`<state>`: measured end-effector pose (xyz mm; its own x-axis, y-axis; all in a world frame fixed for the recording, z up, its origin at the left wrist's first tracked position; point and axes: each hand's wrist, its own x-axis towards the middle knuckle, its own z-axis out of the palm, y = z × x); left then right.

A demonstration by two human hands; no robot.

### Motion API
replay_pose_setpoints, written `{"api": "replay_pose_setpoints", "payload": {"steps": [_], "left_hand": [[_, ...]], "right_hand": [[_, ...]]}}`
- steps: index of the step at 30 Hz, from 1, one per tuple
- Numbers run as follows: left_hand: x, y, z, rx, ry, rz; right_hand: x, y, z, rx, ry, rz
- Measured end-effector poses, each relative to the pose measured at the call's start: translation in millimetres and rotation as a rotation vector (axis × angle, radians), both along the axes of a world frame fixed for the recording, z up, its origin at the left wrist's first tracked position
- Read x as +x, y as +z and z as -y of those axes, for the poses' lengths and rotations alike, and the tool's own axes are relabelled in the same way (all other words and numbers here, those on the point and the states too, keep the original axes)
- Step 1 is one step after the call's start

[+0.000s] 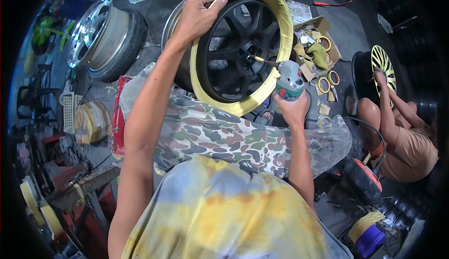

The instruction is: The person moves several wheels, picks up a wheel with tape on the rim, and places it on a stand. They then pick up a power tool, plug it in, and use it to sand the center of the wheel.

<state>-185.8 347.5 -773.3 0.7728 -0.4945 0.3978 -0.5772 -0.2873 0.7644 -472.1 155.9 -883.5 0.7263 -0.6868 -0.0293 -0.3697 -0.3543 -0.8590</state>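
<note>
A black spoked wheel rim [224, 55] stands tilted in front of my lap, its outer lip covered with yellow masking tape [282, 13]. My left hand [199, 16] grips the taped edge at the upper left, thumb over the tape and fingers behind. In my right hand [294, 107] is a grey-green power drill [289, 79], held by its body. The drill's long bit, with a yellowish part near its tip, points into the rim's centre hub [249, 55]. Behind the black rim, part of another silver rim shows.
A cardboard box [322, 25] with tape rolls and a green cloth lies right of the rim. Tape rolls [323, 85] sit on the floor. A chrome wheel [96, 37] and a tire [124, 53] are at left. At right, a person [397, 128] handles a yellow-spoked rim [384, 69].
</note>
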Motion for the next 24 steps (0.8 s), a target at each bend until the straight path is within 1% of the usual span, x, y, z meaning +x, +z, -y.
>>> {"api": "replay_pose_setpoints", "payload": {"steps": [1, 5, 8, 10, 12, 14, 15, 17, 18, 20, 21, 23, 24], "left_hand": [[0, 0, -1, 0.021, 0.01, 0.003], [-2, -3, 3, 0.002, 0.001, 0.004], [-7, 0, 4, 0.029, 0.028, -0.042], [-8, -3, 3, 0.007, 0.004, 0.026], [-7, -5, 2, 0.007, 0.008, 0.004], [-4, -5, 0, 0.009, 0.01, 0.007], [-2, -5, 0, 0.008, 0.01, 0.006], [0, -3, 2, 0.031, 0.025, 0.042], [1, -2, 4, 0.03, 0.021, 0.042], [4, 1, 10, 0.042, 0.009, 0.002], [5, 4, 14, 0.042, 0.002, 0.008], [11, 6, 26, 0.077, -0.02, 0.001], [17, 4, 35, 0.075, -0.021, 0.002]], "right_hand": [[-1, -1, -3, 0.037, -0.006, -0.002], [-1, 2, -6, 0.051, 0.001, 0.021], [9, 11, -2, 0.093, 0.009, -0.001], [13, 10, 3, 0.053, -0.001, 0.074], [13, 9, 7, 0.046, -0.007, 0.077], [11, 5, 9, -0.042, -0.032, 0.049], [10, 0, 8, -0.042, -0.031, 0.047], [3, -12, 4, 0.054, -0.043, 0.064], [1, -15, 4, 0.053, -0.047, 0.064], [-3, -16, 1, 0.16, -0.06, -0.026], [-5, -15, 0, 0.16, -0.066, -0.019], [-9, -9, 2, 0.346, -0.12, 0.072], [-12, -5, 4, 0.344, -0.121, 0.073]]}}
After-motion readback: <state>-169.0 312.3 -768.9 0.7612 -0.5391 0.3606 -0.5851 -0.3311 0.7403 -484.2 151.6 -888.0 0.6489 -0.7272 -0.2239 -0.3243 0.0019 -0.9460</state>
